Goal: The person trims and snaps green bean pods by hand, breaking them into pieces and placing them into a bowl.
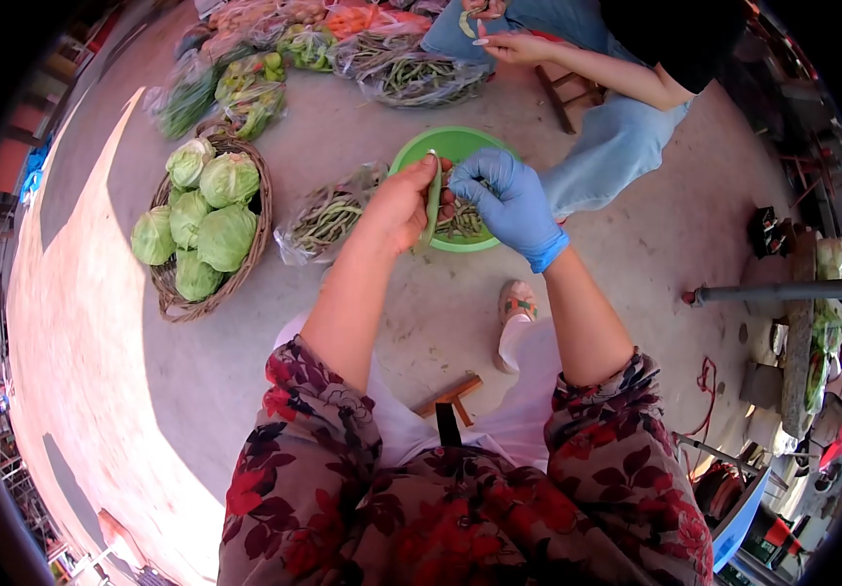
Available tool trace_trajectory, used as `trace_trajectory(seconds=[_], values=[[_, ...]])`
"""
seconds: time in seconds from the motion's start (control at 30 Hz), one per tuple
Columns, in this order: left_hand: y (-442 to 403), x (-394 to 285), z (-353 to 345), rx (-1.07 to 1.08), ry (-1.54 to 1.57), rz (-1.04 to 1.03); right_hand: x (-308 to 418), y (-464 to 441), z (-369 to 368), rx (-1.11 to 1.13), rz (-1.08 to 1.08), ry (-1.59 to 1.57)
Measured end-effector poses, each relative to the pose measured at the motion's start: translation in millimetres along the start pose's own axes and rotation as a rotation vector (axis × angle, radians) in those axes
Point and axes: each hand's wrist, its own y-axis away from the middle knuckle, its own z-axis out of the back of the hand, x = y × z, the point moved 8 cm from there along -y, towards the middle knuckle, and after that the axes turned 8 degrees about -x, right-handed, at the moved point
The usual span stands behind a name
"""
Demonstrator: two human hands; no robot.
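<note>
Part-sunlit concrete flr [196,376] is carrying 1 basket [264,210] w/ 6+ cabbages [226,237] & 1 green bowl [455,143], L grip [431,186] holding 1 pod [432,207], gloved R grip [459,184] hovering narrow nearby.

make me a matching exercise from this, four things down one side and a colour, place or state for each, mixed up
1. cabbages
2. left hand
3. right hand
4. plastic basin

a. in a blue glove
b. open, round and bright green
c. in a wicker basket
d. ungloved, holding a green bean pod

Right pairs: 1-c, 2-d, 3-a, 4-b
</note>
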Motion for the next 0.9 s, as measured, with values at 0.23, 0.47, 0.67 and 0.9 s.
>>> trace_trajectory(seconds=[0.23, 0.47, 0.67, 0.9], values=[[-9, -15, 10, 0.039, -0.384, -0.283, -7, 5, -7, 0.113, -0.027, 0.076], [15, -23, -8, -0.155, -1.279, -0.669, -43, 6, -14, 0.054, -0.072, 0.186], [24, -29, -11, -0.23, -1.553, -0.888, -28, 2, -13, 0.14, 0.126, 0.602], [22, -32, -7, -0.263, -1.244, -0.833, -23, 4, -17, -0.012, 0.161, 0.52]])
